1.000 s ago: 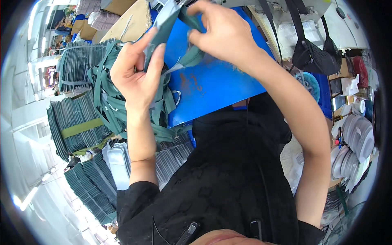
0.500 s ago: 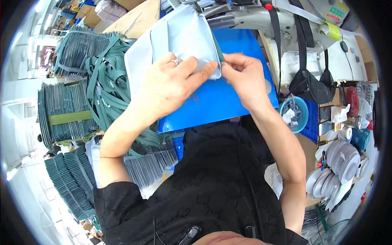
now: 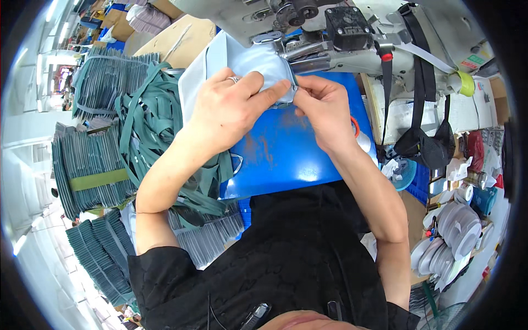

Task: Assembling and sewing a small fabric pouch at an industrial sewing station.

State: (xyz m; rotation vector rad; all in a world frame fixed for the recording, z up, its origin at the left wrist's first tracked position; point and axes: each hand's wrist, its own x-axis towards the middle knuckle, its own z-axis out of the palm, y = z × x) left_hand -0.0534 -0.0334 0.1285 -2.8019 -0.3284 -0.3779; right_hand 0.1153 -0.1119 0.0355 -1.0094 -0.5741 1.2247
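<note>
A light-blue fabric piece (image 3: 254, 60) with a dark edge strip lies under the sewing machine (image 3: 308, 33), over the blue work surface (image 3: 275, 159). Across its near part rests my left hand (image 3: 228, 107), fingers bent and the thumb reaching to the near right corner; it grips the piece. At that same corner my right hand (image 3: 325, 104) pinches the edge between thumb and forefinger, its other fingers curled. The two hands' tips nearly meet there. My left hand covers much of the piece's near side.
Tangled green straps (image 3: 146, 118) hang left of the work surface, beside bundled stacks of grey-green pieces (image 3: 91, 154). On the right, black straps (image 3: 421, 82) dangle from the machine. A turquoise basket (image 3: 406, 175) and white reels (image 3: 459, 223) are further right. Orange-handled scissors (image 3: 355, 127) lie beside my right wrist.
The view has shifted, showing more of the machine. The fabric piece looks drawn further under the machine, with both hands still at its corner. The orange handle now shows by my right wrist.
</note>
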